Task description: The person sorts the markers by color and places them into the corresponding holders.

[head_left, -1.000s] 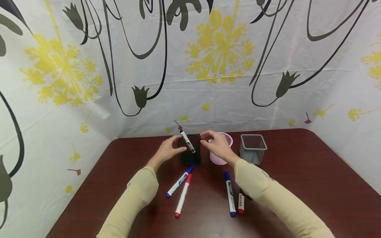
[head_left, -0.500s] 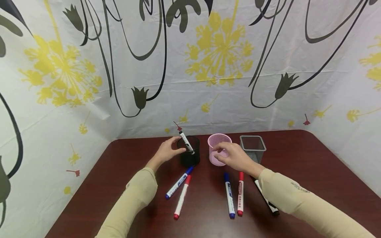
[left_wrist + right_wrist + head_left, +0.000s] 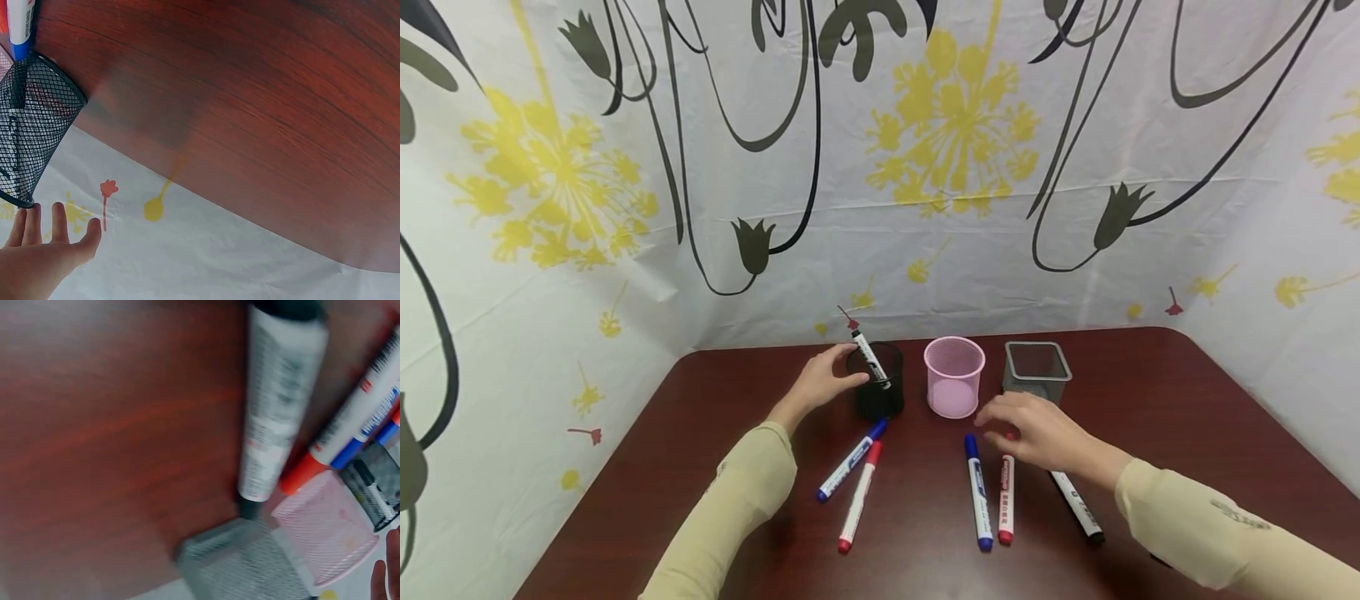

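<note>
My left hand (image 3: 822, 383) stays at the left side of a black mesh pen cup (image 3: 880, 406), thumb and fingers spread at its rim. In the left wrist view, extended fingertips (image 3: 59, 209) lie right at the cup's edge. A black-capped whiteboard marker (image 3: 871, 358) leans inside this cup. My right hand (image 3: 1033, 429) hovers with loosely bent fingers and nothing in them, above the upper ends of a red marker (image 3: 1007, 504) and a black marker (image 3: 1078, 508). It partly hides both. Just left of it lies a blue marker (image 3: 979, 504).
A pink mesh cup (image 3: 953, 396) and a grey square mesh holder (image 3: 1036, 385) stand right of the black cup. Another blue marker (image 3: 850, 463) and red marker (image 3: 860, 500) lie in front of it on the dark red table (image 3: 737, 517). Patterned cloth (image 3: 850, 167) hangs behind.
My right hand has left the black cup, passed in front of the pink cup, and come right and nearer, over the markers. My left hand has stayed at the black cup.
</note>
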A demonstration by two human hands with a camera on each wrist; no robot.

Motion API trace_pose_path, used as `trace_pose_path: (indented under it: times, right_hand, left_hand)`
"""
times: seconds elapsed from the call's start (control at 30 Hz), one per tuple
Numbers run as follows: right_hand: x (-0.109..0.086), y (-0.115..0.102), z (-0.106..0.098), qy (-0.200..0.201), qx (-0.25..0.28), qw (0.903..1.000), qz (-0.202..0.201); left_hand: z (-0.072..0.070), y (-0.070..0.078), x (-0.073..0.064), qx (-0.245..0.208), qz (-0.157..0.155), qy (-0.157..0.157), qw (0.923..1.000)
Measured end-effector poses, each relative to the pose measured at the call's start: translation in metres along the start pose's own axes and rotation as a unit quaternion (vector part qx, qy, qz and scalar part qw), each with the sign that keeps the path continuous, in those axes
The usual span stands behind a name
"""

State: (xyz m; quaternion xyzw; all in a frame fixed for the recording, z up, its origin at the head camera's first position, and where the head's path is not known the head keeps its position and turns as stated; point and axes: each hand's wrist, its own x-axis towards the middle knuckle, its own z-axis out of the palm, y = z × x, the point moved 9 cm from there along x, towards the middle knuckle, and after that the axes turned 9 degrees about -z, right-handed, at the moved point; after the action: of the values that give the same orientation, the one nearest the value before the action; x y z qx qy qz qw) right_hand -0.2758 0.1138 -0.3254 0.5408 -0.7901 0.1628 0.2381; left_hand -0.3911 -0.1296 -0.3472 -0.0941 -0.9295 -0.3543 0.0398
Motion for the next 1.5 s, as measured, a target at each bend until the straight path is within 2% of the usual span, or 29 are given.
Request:
trace_pose_path:
  times: [0.27, 0.47, 0.63, 0.8, 1.07, 1.5]
  right_hand:
    - [-0.042, -0.009, -0.01, 0.007, -0.024, 0.9977, -0.063]
    - [-0.071, -0.012, -0.017, -0.001, -0.043, 0.9964, -0.073]
    - [-0.09, -0.022, -0.023, 0.014, -0.061, 0.9908, -0.12]
    - [-0.105, -0.031, -0.018, -0.016, -0.096, 0.9823, -0.16]
    - [-0.119, -0.035, -0.011, -0.046, -0.156, 0.9694, -0.184]
    - [-0.123, -0.044, -0.003, -0.053, -0.152, 0.9644, -0.21]
  left_hand:
    - [0.001, -0.001, 0.001, -0.005, -0.002, -0.003, 1.0]
    - [0.001, -0.002, 0.001, -0.002, 0.003, -0.001, 1.0]
    - [0.001, 0.0, 0.001, -0.002, 0.002, -0.001, 1.0]
    - [0.001, 0.0, 0.001, 0.001, -0.002, -0.003, 1.0]
    - [0.001, -0.001, 0.001, 0.003, -0.005, -0.003, 1.0]
    - [0.001, 0.0, 0.002, 0.01, 0.0, -0.003, 0.9999]
